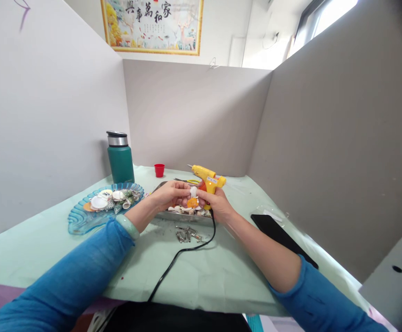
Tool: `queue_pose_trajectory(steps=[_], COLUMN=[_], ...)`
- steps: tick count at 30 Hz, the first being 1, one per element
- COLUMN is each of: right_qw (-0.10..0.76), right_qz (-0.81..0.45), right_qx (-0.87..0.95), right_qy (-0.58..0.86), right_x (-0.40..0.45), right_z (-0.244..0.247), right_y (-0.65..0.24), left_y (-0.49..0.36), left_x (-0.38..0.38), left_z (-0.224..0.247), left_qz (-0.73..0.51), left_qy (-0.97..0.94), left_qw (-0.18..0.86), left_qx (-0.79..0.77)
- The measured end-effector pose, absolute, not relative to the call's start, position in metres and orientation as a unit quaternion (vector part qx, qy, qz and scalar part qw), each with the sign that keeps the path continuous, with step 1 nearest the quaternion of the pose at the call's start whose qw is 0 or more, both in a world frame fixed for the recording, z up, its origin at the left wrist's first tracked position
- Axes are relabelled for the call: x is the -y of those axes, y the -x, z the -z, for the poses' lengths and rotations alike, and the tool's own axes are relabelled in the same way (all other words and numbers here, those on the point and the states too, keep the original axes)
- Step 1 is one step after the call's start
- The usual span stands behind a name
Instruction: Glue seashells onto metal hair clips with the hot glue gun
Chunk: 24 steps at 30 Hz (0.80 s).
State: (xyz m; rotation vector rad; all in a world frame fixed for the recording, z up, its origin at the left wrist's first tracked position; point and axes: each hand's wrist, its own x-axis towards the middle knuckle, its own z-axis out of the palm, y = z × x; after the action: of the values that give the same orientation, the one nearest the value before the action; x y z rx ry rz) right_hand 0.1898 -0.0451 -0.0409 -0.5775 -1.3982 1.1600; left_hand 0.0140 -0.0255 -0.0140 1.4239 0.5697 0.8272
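My left hand (176, 193) pinches a small white shell (193, 191) between thumb and fingertips. The thumb of my right hand (218, 203) reaches to the same shell, while that hand is closed around a yellow glue gun (206, 174). The gun's nozzle points up and left, and a black cord (180, 251) runs down from its handle. An orange piece (193, 202) shows just below the white shell, between the hands; whether it is joined to it I cannot tell. Beneath both hands a metal tray (187, 217) holds several shells.
To the left, a blue shell-shaped dish (78, 222) holds shells, with a green bottle (120, 159) behind. A red cup (159, 170) and yellow-handled pliers (192, 181) lie farther back. Metal clips (187, 234) lie in front of the tray; a black flat object (284, 237) is at right. Grey partitions (197, 115) enclose the table.
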Motion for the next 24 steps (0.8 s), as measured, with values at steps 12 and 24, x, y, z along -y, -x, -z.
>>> queue_pose_trajectory(steps=[12,24], right_qw=[0.577,0.584], right_qz=[-0.507,-0.532], right_qx=[0.590,0.554], right_qy=[0.250,0.262], right_x=[0.0486,0.0444], right_z=[0.0379,0.0384], right_y=[-0.1886,-0.1878], left_y=[-0.0143,-0.0119], left_x=[0.0271,0.0280], left_z=[0.0143,0.0084], left_qz=[-0.380,-0.407], left_qy=[-0.626,-0.608], left_qw=[0.633,0.626], left_qx=[-0.251,-0.269])
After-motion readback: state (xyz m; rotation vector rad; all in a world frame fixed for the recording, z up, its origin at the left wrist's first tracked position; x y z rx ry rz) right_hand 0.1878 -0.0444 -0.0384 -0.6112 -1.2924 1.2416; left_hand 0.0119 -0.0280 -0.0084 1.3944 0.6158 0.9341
